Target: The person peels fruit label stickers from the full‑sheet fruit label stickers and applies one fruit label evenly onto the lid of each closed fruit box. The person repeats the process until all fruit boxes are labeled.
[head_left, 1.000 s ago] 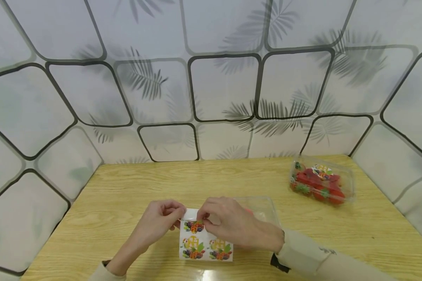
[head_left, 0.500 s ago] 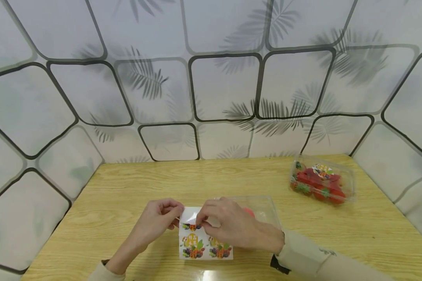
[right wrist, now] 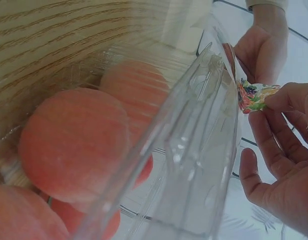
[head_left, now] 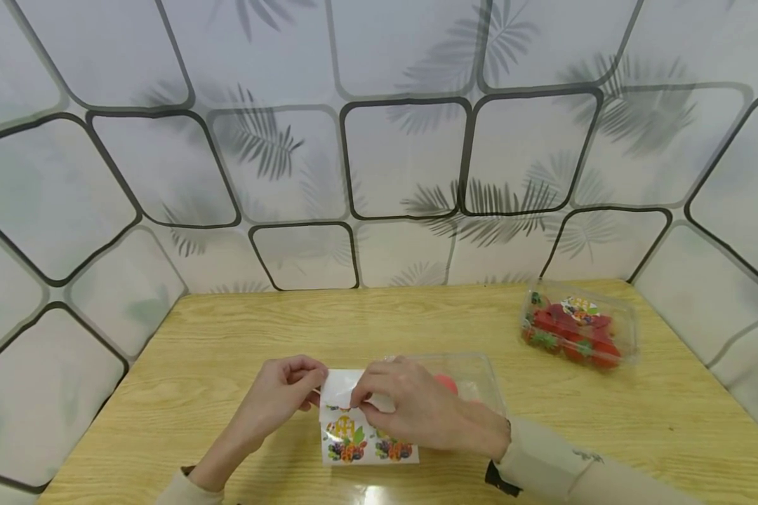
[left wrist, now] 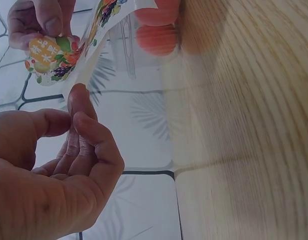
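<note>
My left hand (head_left: 281, 396) pinches the upper left corner of a white sheet of fruit stickers (head_left: 371, 452), whose top is bent over and shows its blank back. With thumb and fingers my right hand (head_left: 410, 403) pinches one sticker (left wrist: 48, 57), printed with colourful fruit. In the left wrist view it is partly lifted off its backing, one side still touching the sheet. Behind the right hand stands a clear plastic box (head_left: 485, 372), partly hidden. Several round, peach-like pink fruits (right wrist: 76, 145) lie in it.
At the back right of the wooden table (head_left: 240, 330) stands another clear box (head_left: 628, 330) of strawberries (head_left: 571, 337), with a round fruit sticker (head_left: 580, 308) on its lid. A patterned curtain (head_left: 404, 161) surrounds the table's back and sides.
The sheet's top has bent further over, with more blank backing showing and the upper printed row nearly out of sight. My left hand has shifted slightly left; the right hand hardly moves.
</note>
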Motion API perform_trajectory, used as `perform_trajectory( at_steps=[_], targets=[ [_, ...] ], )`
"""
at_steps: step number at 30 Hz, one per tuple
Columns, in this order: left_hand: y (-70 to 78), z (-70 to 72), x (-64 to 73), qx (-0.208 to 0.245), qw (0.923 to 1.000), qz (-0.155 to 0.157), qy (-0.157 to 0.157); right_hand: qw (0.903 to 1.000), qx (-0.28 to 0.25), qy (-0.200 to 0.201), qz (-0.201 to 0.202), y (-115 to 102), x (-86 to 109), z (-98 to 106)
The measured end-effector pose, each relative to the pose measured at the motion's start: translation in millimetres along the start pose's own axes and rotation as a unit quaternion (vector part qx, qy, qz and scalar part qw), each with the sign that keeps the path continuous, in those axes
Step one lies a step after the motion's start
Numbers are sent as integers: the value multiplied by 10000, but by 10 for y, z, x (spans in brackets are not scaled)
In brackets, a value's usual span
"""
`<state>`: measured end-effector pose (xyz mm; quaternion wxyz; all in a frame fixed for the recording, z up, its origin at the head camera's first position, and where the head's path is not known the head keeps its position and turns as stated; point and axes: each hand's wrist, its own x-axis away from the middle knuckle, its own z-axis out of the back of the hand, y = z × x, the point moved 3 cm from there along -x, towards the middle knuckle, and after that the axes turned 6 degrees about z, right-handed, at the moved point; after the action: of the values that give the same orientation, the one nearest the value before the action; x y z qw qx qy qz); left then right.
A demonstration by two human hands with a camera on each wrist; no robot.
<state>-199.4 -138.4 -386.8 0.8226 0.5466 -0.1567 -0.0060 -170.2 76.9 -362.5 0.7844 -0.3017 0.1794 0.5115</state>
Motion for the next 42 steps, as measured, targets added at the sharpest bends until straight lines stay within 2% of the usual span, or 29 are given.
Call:
perform_trajectory(
  at_steps=[11, 20, 26, 33, 42],
  targets=[
    [-13, 28, 1, 16, 10000, 1, 79, 9998, -56, -168, -47, -25, 14, -5],
    [-38, 69, 19, -9, 9996, 81, 281, 9996, 6, -63, 286, -56, 9, -15],
    [-55, 97, 24, 56, 9992, 117, 391, 9991, -274, 81, 300, -71, 10, -21],
    [-73, 147, 17, 61, 9984, 160, 536, 9969, -750, 199, 113, -70, 20, -11],
    [-152, 277, -17, -146, 9978, 284, 586, 9914, -1064, 558, 510, -15, 36, 73]
  ],
)
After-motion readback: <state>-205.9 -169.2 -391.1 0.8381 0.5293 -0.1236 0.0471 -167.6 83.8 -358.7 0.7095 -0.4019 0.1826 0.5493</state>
